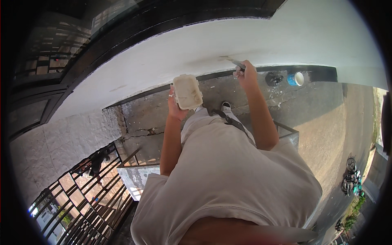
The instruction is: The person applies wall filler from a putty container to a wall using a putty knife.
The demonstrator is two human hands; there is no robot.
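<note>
My left hand (175,107) grips a cream plastic tub (185,87) from its left side, with off-white paste inside and white smears on my fingers. In my right hand (246,73), to the right of the tub and higher, is a scraper (234,61), probably a putty knife, with a pale blade pointing left. The blade is over a greyish patch on the white wall (155,57); whether it touches the wall I cannot tell.
A blue-and-white bucket (295,79) and a black bundle (273,79) stand at the wall's dark base. A dark window frame (87,57) runs above. Black metal railings (77,196) are at lower left. Motorbikes (351,177) stand on pavement at right.
</note>
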